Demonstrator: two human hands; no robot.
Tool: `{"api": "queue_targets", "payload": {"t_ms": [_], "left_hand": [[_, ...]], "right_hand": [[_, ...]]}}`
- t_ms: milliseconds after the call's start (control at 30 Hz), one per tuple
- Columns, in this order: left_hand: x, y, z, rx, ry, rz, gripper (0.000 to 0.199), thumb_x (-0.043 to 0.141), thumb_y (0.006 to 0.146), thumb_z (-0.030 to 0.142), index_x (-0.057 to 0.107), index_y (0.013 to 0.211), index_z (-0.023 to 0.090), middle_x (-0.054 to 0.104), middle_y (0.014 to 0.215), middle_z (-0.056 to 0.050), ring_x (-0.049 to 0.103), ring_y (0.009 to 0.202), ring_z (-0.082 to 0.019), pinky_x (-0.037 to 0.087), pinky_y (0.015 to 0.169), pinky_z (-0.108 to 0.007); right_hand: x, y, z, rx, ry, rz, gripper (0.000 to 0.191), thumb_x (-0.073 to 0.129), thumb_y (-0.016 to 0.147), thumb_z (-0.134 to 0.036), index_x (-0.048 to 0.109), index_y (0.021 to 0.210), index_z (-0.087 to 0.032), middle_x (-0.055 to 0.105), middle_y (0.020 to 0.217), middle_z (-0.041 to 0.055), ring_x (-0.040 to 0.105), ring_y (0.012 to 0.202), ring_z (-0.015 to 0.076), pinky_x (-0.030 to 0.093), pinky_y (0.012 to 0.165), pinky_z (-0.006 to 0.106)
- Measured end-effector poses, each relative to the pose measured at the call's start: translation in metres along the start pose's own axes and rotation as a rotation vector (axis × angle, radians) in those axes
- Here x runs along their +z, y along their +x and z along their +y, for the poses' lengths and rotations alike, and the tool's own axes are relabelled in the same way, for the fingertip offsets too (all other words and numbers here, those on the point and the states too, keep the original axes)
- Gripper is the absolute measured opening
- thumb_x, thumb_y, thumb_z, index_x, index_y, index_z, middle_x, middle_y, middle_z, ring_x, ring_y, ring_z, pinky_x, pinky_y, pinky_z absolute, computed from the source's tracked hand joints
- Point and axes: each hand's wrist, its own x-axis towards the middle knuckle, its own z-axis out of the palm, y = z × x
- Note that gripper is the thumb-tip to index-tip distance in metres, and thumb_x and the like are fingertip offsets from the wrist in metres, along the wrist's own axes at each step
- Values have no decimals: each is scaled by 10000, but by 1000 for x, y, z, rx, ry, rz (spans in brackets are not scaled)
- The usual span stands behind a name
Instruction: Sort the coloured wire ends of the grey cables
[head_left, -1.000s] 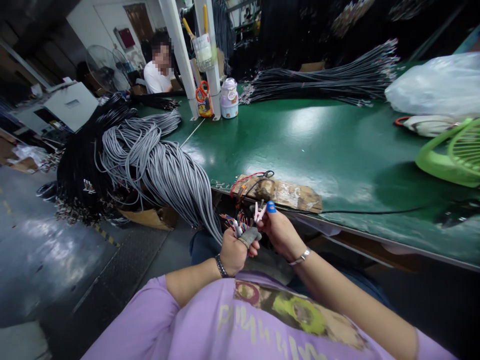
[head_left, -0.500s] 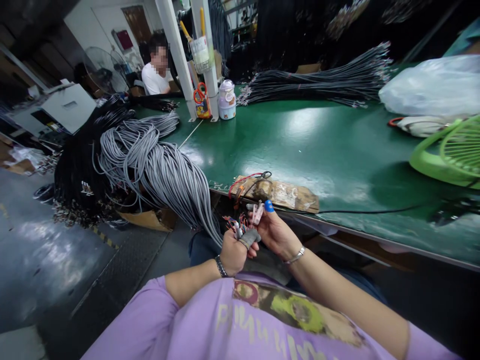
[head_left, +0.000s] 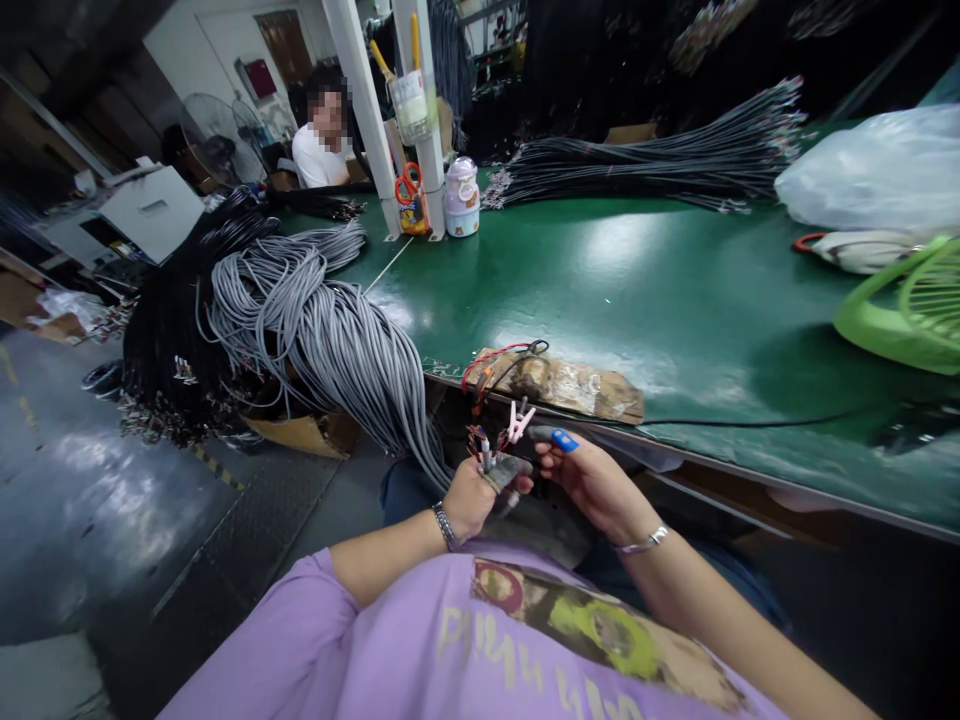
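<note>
My left hand [head_left: 471,500], a grey cover on its thumb, is closed round the end of a cable. Thin coloured wires [head_left: 477,440] and a whitish piece stick up out of it. Just to the right is my right hand [head_left: 592,480], a blue cover on its thumb and a grey one on a finger. Its thumb and fingers are partly extended, with nothing visible between them. A pink clothespin [head_left: 517,424] stands at the table edge, apart from the right fingertips. Grey cables [head_left: 352,340] hang in a thick bundle over the edge to my left.
A worn wooden board [head_left: 577,388] with red and black leads lies along the green table [head_left: 675,290] edge. Black cables [head_left: 645,170], a plastic bag [head_left: 877,170] and a green fan [head_left: 900,310] rest farther back. A person [head_left: 319,150] sits beyond the posts.
My right hand has drawn back to the right, away from the clothespin, which its fingers were on before. My left hand keeps its grip and has shifted slightly. The whole view has moved a little.
</note>
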Motion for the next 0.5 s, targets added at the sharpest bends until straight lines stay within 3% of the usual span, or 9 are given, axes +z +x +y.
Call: {"api": "queue_targets", "payload": {"t_ms": [133,233,333,433,500], "left_hand": [[0,4,-7,38,7,1,508,701,662,578,703,872,115,708,857,-110,662,789,-178,470,631,-226],[-1,1,-9,-18,59,-34,499,653,697,582,692,865,114,695,767,-90,626,616,-132,387,486,-187],[0,-6,-8,-46,137,-85,455,641,720,562,669,796,114,646,642,-52,525,453,-82,290,404,-179],[2,-13,-8,-47,183,-165,433,695,685,541,645,785,123,589,592,-10,486,435,-79,358,429,-196],[2,-17,-11,-52,178,-211,407,739,651,503,624,766,130,561,604,9,488,469,-82,406,468,-209]], "right_hand": [[-15,-10,1,-78,-239,29,414,802,604,-494,694,868,-193,654,801,40,512,613,116,426,553,250],[-18,-18,2,-154,-397,-3,428,748,664,-525,702,927,-191,642,776,37,483,599,118,401,540,256],[-12,-27,2,-239,-494,-93,363,717,717,-493,700,936,-205,662,827,42,542,694,155,451,647,289],[-2,-36,5,-283,-552,-203,319,711,739,-445,680,973,-230,683,912,50,600,811,203,478,757,329],[4,-41,8,-307,-610,-217,289,716,731,-436,674,933,-233,683,863,52,607,778,214,486,722,333]]}}
